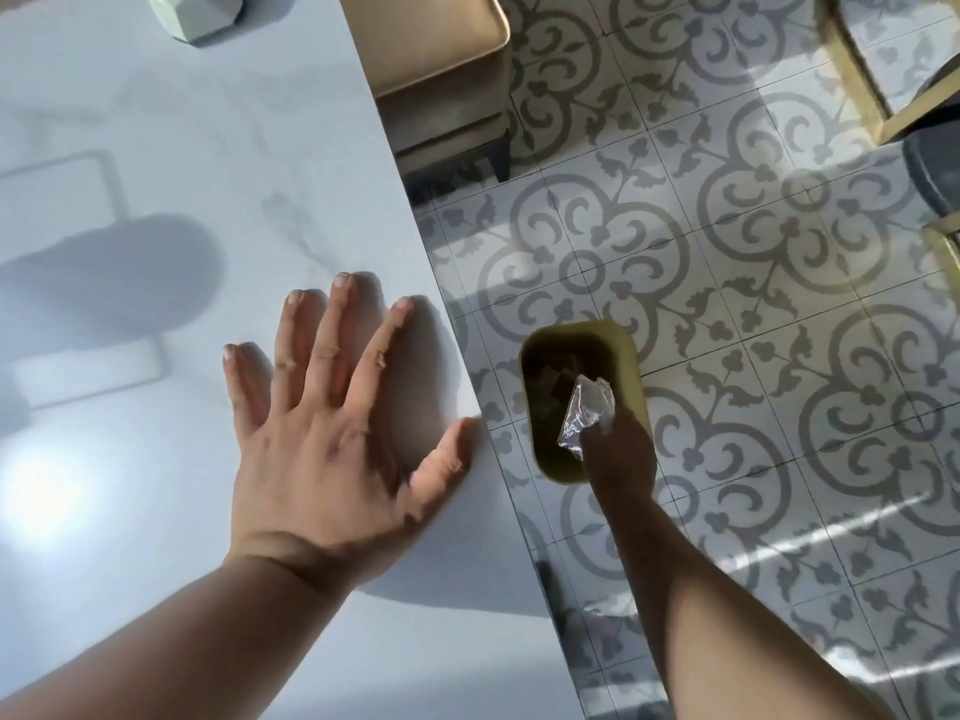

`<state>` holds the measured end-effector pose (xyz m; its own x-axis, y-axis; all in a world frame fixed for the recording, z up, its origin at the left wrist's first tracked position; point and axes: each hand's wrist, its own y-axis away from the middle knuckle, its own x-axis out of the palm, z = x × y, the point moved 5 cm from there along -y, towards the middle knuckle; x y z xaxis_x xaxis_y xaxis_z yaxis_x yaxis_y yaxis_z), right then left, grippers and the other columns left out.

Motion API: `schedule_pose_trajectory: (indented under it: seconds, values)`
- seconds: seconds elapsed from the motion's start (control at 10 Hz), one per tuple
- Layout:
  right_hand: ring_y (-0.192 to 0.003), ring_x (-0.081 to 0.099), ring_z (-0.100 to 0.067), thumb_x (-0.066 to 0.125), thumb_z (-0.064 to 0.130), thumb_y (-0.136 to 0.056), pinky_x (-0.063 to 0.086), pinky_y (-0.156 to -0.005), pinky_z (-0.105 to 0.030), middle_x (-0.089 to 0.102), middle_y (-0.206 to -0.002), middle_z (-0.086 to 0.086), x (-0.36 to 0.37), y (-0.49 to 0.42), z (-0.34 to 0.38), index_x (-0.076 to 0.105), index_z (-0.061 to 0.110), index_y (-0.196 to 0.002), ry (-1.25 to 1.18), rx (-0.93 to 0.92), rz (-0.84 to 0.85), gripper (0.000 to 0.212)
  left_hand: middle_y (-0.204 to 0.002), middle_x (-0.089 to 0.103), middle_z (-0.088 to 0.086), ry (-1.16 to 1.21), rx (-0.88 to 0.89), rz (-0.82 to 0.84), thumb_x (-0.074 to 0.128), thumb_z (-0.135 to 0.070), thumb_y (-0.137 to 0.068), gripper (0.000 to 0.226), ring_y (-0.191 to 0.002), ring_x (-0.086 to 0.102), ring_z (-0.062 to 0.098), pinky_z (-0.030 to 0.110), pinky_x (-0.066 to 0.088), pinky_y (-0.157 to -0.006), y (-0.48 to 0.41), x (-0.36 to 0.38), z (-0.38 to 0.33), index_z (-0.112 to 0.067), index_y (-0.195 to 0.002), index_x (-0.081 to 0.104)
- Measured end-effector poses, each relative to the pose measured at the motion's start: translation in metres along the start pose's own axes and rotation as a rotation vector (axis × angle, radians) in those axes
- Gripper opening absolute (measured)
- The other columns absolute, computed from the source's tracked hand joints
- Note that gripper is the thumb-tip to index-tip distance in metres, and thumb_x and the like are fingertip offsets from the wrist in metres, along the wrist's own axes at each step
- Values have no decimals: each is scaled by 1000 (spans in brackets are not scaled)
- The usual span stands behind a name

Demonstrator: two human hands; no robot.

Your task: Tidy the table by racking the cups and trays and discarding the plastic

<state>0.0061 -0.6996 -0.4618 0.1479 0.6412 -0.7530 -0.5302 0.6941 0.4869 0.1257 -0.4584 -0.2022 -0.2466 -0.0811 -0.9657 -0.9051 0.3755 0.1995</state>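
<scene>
My right hand (621,454) reaches down beside the table and holds a crumpled piece of clear plastic (587,410) right over the open mouth of a small olive-green bin (631,356) on the floor. My left hand (332,433) lies flat on the white table (182,174) near its right edge, fingers spread, holding nothing. At the table's far edge stands a pale green faceted cup (195,13), partly cut off by the frame.
A beige upholstered stool (441,80) stands on the patterned tile floor (753,252) beyond the bin, close to the table's edge. Gold-framed furniture legs (857,70) and a dark seat (935,163) are at the upper right.
</scene>
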Motion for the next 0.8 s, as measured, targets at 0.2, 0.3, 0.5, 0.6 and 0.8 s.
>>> schedule_pose_trajectory:
  seconds: [0.2,0.3,0.5,0.6,0.8]
  values:
    - [-77,62,-27,62,19,-89,51,-68,-34,66,-86,-6,34,-30,-19,65,9,-104,34,67,-5,18,-176,9,3,-30,22,6,30,-85,-88,94,-161,2,31,67,3,-124,-2,2,0,-32,-165,20]
    - [-77,63,-26,64,20,-87,48,-68,-34,70,-89,-7,51,-43,-29,66,11,-108,51,111,11,22,-175,12,4,-34,27,-4,34,-84,-87,95,-161,4,33,66,3,-123,-2,2,0,-30,-165,23]
    - [-68,58,-25,73,27,-88,46,-63,-34,70,-80,-4,68,-52,-37,66,8,-106,99,122,-36,27,-175,15,6,-30,30,-14,33,-84,-88,95,-160,8,35,71,7,-121,-3,2,0,-28,-165,26]
    - [-83,67,-32,73,29,-90,57,-72,-42,73,-101,-9,80,-50,-33,57,7,-128,169,40,136,47,-175,15,6,-25,35,-18,32,-83,-88,95,-160,8,35,71,6,-122,-3,2,-1,-27,-165,26]
    - [-103,70,-36,66,23,-92,56,-88,-42,72,-109,-13,79,-39,-33,48,5,-144,255,18,292,58,-175,13,6,-17,12,-23,32,-83,-87,94,-161,6,35,71,6,-121,-4,-2,-3,-30,-165,25]
